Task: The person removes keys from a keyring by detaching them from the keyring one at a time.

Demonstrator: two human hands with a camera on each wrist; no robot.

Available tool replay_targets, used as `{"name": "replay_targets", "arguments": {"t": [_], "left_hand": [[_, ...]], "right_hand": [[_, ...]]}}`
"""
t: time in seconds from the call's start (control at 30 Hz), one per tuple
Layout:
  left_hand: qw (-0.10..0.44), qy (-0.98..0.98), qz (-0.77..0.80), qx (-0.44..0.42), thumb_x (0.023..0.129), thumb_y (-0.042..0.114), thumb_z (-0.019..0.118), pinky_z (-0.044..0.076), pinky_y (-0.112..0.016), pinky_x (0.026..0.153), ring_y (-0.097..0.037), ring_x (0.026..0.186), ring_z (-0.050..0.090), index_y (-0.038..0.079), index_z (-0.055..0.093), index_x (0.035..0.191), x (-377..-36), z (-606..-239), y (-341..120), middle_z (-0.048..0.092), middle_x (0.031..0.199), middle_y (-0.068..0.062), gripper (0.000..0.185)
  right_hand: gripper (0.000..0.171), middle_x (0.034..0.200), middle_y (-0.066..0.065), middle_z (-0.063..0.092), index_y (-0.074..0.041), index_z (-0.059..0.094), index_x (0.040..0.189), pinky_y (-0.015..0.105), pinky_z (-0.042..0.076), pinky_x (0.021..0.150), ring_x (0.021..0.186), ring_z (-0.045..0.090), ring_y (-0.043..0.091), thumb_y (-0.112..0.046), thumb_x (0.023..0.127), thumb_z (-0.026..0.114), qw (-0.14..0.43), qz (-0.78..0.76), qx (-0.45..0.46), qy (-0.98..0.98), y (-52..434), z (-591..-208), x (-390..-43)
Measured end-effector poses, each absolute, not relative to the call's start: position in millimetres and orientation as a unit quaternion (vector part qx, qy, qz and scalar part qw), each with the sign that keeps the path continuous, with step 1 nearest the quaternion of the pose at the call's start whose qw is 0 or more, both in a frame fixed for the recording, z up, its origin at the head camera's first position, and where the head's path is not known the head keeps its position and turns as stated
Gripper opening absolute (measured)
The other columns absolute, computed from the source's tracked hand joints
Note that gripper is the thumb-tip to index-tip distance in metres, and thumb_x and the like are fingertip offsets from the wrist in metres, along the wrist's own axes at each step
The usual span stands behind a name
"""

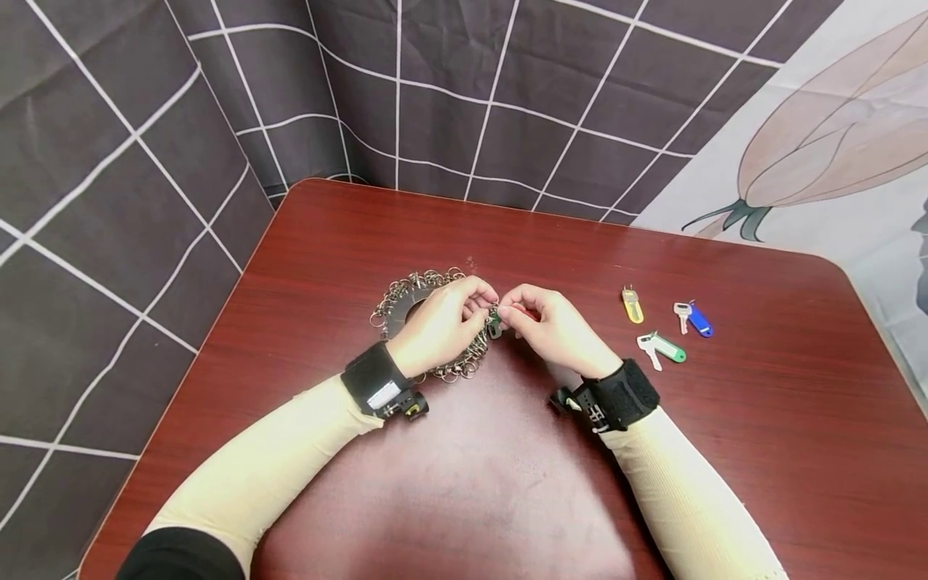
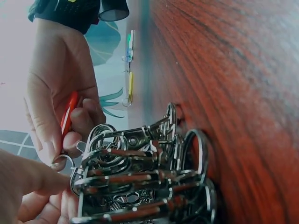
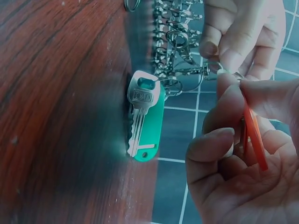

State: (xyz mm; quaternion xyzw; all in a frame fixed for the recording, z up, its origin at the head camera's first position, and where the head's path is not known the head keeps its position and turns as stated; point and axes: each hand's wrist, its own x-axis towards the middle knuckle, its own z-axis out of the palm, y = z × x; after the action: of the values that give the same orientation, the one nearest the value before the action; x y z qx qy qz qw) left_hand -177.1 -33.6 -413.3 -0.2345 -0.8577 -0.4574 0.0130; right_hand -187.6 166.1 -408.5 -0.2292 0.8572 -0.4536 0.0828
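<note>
Nearest me in the head view, two cream fabric sleeves (image 1: pixel 275 467) reach in over the reddish-brown wooden table (image 1: pixel 449 499). Past their black wrist straps (image 1: pixel 373 374), I have the right hand (image 1: pixel 554 326) gripping a slim red plastic key tag (image 3: pixel 254 135) between curled fingers. The tag is well in from the table's edges, closer to the left one than the right; its long axis runs from the fingertips back into the palm, ring end pointing at the other hand. My left hand (image 1: pixel 442 322) pinches the end of a silver metal clasp (image 3: pixel 189 71) there. I cannot tell whether tag and clasp are linked.

Under the left hand sits a dark grey flat ring (image 1: pixel 397 316), its rim crowded with clasps. At its right side is a silver key with a green plastic tag (image 3: pixel 152 126), blade pointing away from the rim.

Toward the table's right edge lie a green-tagged key (image 1: pixel 669 348), then a blue-tagged key (image 1: pixel 700 320), then a yellow-tagged key (image 1: pixel 632 308), whose metal end faces the far edge. Beyond that edge hangs a grey cloth with white grid lines (image 1: pixel 442 121).
</note>
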Motion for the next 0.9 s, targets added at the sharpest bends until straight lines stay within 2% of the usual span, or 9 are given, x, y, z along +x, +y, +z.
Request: {"name": "replay_targets", "arguments": {"t": [0.23, 0.5, 0.73, 0.9], "left_hand": [[-0.011, -0.884, -0.403, -0.236, 0.090, 0.012, 0.063, 0.047, -0.020, 0.072, -0.006, 0.080, 0.057, 0.012, 0.065, 0.102, -176, -415, -35, 0.060, 0.088, 0.004, 0.012], [-0.018, -0.897, -0.386, -0.216, 0.091, 0.017, 0.065, 0.047, -0.023, 0.069, -0.005, 0.077, 0.057, 0.016, 0.063, 0.094, -177, -415, -36, 0.061, 0.083, 0.007, 0.004], [0.011, -0.896, -0.397, -0.198, 0.092, 0.016, 0.062, 0.047, -0.026, 0.067, -0.006, 0.077, 0.058, 0.016, 0.060, 0.096, -178, -416, -37, 0.062, 0.083, 0.007, 0.004], [0.013, -0.890, -0.414, -0.194, 0.092, 0.013, 0.060, 0.048, -0.026, 0.069, -0.007, 0.079, 0.059, 0.015, 0.059, 0.096, -178, -416, -36, 0.062, 0.083, 0.006, 0.005]], "right_hand": [[0.012, 0.079, 0.014, 0.062, -0.007, 0.064, 0.093, 0.027, 0.043, 0.054, 0.065, 0.054, 0.018, -0.016, 0.098, 0.057, 0.083, -0.443, -0.238, 0.860, 164, -409, -188], [0.009, 0.076, 0.014, 0.061, -0.010, 0.065, 0.094, 0.025, 0.041, 0.055, 0.066, 0.058, 0.027, -0.017, 0.096, 0.061, 0.062, -0.453, -0.226, 0.860, 165, -411, -190], [0.008, 0.078, 0.016, 0.061, -0.001, 0.064, 0.099, 0.023, 0.042, 0.055, 0.068, 0.058, 0.040, -0.006, 0.094, 0.062, 0.058, -0.472, -0.216, 0.852, 159, -400, -184], [0.008, 0.080, 0.016, 0.059, 0.000, 0.062, 0.099, 0.023, 0.041, 0.053, 0.067, 0.056, 0.039, -0.006, 0.094, 0.062, 0.064, -0.489, -0.218, 0.842, 158, -400, -183]]}}
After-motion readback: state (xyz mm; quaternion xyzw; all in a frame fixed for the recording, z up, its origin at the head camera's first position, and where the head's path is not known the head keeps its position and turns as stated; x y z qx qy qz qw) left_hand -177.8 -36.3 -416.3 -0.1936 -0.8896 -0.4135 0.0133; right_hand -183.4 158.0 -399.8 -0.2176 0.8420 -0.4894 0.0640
